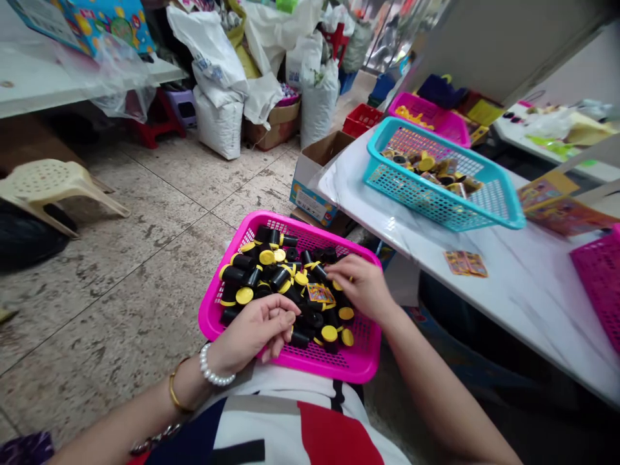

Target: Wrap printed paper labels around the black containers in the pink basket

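On my lap rests a pink plastic basket point(368, 365) holding many small black cylinders with yellow caps point(245, 296). My left hand point(266, 326) is over its near left part, with fingers curled and thumb pressed to the forefinger. Whatever is in that pinch, if anything, is hidden. My right hand point(361, 284) reaches in from the right, its fingertips drawn together close to a black cylinder point(318, 271); I cannot make out what they hold. Between the two hands a small colourful printed label sheet point(320, 293) lies on the cylinders.
To my right, a white marbled table point(411, 248) carries a turquoise basket point(445, 213) of label-wrapped cylinders and another printed label sheet point(465, 263). An open cardboard box point(314, 184) stands beside the table. White sacks point(217, 119) and a cream plastic stool point(53, 184) are on the floor.
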Motion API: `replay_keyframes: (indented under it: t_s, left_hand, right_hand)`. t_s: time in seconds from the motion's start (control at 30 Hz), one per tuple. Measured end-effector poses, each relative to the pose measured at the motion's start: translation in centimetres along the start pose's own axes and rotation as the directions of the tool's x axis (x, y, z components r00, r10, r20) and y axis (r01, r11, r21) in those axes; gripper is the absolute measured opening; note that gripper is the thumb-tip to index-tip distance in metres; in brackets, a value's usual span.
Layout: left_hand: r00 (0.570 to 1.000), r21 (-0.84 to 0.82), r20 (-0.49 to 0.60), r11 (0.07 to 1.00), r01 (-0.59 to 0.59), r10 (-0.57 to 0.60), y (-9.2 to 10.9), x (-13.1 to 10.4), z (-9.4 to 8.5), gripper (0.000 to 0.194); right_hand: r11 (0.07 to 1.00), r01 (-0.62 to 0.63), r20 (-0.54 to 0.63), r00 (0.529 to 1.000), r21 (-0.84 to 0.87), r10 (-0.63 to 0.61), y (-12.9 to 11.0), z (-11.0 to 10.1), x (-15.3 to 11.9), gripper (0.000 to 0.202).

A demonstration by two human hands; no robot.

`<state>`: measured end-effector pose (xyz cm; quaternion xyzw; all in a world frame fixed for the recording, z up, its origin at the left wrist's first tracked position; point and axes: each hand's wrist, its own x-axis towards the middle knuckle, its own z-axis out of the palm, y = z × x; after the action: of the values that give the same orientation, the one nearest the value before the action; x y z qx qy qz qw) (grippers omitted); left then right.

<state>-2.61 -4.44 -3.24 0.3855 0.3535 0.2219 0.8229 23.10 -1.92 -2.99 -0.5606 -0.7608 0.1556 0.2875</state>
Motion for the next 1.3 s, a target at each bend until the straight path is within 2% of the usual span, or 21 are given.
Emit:
replay_keyframes:
  t_s: [0.03,0.1,0.2,0.43,0.53,0.63,0.7,0.73,0.8,0.87,0.9,0.97,1.03,1.07,1.13,1.17,1.3]
  left_hand:
    - [1.0,0.009,0.003,1.0,0.003,-0.003,0.0,0.0,-0.1,0.03]
    - [1.0,0.025,0.004,1.0,0.004,-0.004,0.0,0.0,0.0,0.031]
    - [1.0,0.05,-0.012,0.999,-0.015,0.015,0.0,0.0,0.4,0.033]
    - [0.999,0.053,-0.02,0.998,-0.025,0.026,-0.2,0.1,0.4,0.033]
    - [0.999,0.061,-0.05,0.998,-0.019,0.022,0.1,0.1,0.4,0.034]
    - [0.993,0.104,-0.11,0.994,-0.04,0.051,0.3,0.4,0.8,0.038]
    - [0.987,0.127,-0.136,0.99,-0.069,0.086,0.4,0.8,1.3,0.04]
    - [0.986,0.129,-0.135,0.988,-0.082,0.099,0.5,0.9,1.5,0.04]
    - [0.984,0.124,-0.137,0.987,-0.1,0.117,0.7,1.2,1.9,0.038]
    - [0.977,0.124,-0.166,0.985,-0.118,0.138,1.2,1.3,2.1,0.034]
    - [0.969,0.132,-0.193,0.983,-0.131,0.155,1.4,1.3,2.2,0.032]
    - [0.949,0.169,-0.238,0.971,-0.171,0.209,1.9,1.2,2.4,0.028]
    - [0.93,0.225,-0.247,0.949,-0.218,0.273,2.1,1.3,2.5,0.025]
    - [0.924,0.249,-0.242,0.939,-0.236,0.296,2.0,1.3,2.5,0.025]
    - [0.918,0.267,-0.241,0.931,-0.25,0.316,1.8,1.4,2.6,0.025]
    - [0.911,0.267,-0.256,0.93,-0.253,0.322,1.7,1.3,2.6,0.025]
    - [0.852,0.29,-0.341,0.907,-0.306,0.397,1.6,0.6,2.8,0.027]
  right_hand:
    - [1.0,-0.017,0.121,0.993,0.002,0.017,-0.5,1.3,-0.9,0.011]
    - [0.997,-0.077,0.229,0.97,-0.018,0.079,-1.0,2.8,-2.0,0.009]
    - [0.992,-0.125,0.237,0.963,-0.021,0.126,-1.1,3.0,-2.5,0.015]
    - [0.986,-0.137,0.236,0.965,0.093,0.112,-1.2,2.8,-2.8,0.011]
    - [0.982,-0.14,0.113,0.986,0.125,0.126,-1.8,3.1,-3.1,0.014]
    - [0.988,-0.083,-0.11,0.989,0.132,0.098,-3.6,2.9,-3.7,0.008]
    - [0.996,0.017,-0.226,0.974,0.082,0.002,-5.0,2.6,-4.3,0.006]
    - [0.996,0.08,-0.261,0.963,0.045,-0.066,-5.7,2.5,-4.6,0.012]
    - [0.979,0.202,-0.291,0.936,-0.021,-0.199,-6.7,2.4,-5.1,0.025]
    - [0.972,0.234,-0.314,0.922,-0.013,-0.226,-7.2,2.5,-5.3,0.033]
    - [0.982,0.186,-0.334,0.928,0.035,-0.164,-7.3,2.6,-5.3,0.036]
    - [0.973,0.0,-0.329,0.941,0.232,0.078,-7.4,2.8,-5.0,0.041]
    - [0.866,-0.201,-0.181,0.933,0.458,0.312,-7.4,3.1,-4.5,0.034]
    - [0.801,-0.273,-0.086,0.924,0.533,0.372,-7.5,3.3,-4.3,0.027]
    - [0.729,-0.344,0.019,0.91,0.592,0.414,-7.6,3.7,-3.9,0.028]
    - [0.723,-0.353,0.011,0.902,0.594,0.431,-7.7,3.8,-3.8,0.033]
    - [0.781,-0.317,-0.147,0.877,0.538,0.457,-8.0,4.2,-3.5,0.039]
